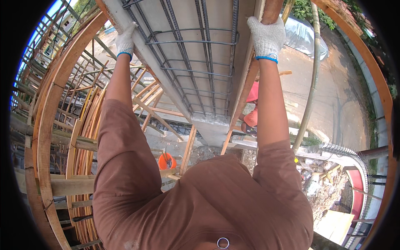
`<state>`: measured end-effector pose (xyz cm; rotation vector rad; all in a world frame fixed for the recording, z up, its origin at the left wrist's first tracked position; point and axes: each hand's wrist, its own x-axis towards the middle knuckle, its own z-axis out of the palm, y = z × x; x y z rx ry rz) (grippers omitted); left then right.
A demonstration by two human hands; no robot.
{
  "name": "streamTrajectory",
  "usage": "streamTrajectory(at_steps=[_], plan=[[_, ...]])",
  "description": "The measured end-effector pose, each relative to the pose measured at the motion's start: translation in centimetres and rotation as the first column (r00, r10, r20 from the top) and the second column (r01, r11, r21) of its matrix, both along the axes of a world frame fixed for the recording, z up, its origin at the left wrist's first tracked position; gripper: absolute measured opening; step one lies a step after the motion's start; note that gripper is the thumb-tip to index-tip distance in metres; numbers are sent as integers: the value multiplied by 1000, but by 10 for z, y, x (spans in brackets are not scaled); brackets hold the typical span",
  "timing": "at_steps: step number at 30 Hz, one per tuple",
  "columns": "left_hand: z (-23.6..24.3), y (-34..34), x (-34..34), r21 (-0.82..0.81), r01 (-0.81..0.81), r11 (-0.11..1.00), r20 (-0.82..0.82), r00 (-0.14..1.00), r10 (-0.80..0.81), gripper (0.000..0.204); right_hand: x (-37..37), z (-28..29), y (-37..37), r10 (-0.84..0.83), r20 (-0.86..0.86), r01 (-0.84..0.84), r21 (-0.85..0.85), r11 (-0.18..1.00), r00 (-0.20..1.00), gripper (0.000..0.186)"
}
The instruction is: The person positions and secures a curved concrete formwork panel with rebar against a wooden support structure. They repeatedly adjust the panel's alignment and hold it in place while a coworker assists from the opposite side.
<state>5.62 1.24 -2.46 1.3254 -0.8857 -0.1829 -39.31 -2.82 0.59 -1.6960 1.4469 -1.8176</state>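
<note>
Both my arms reach up and forward, with white knitted gloves on the hands. My left hand (126,39) is closed round the outer edge of the left formwork panel (156,75). At the opposite side, my right hand (266,37) grips the edge of the right formwork panel (246,79), its fingers partly hidden behind the wood. Between the two panels stands a rebar cage (191,41) of long ribbed bars tied with thinner cross ties. A pale back board (221,18) shows behind the bars. The panels run down to a concrete base (210,125).
Below on the right, a person in red and orange (251,116) is partly hidden by my arm. An orange bucket (167,161) sits lower left. Wooden scaffolding (62,83) and stacked planks (85,137) fill the left. A bamboo pole (312,83) rises at right, near rubble (321,179).
</note>
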Motion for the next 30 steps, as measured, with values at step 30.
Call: streamTrajectory(at_steps=[30], plan=[[0,-2,-10,-102,15,995,-118,993,-27,43,2,5,3,69,151,-61,-53,997,986,45]])
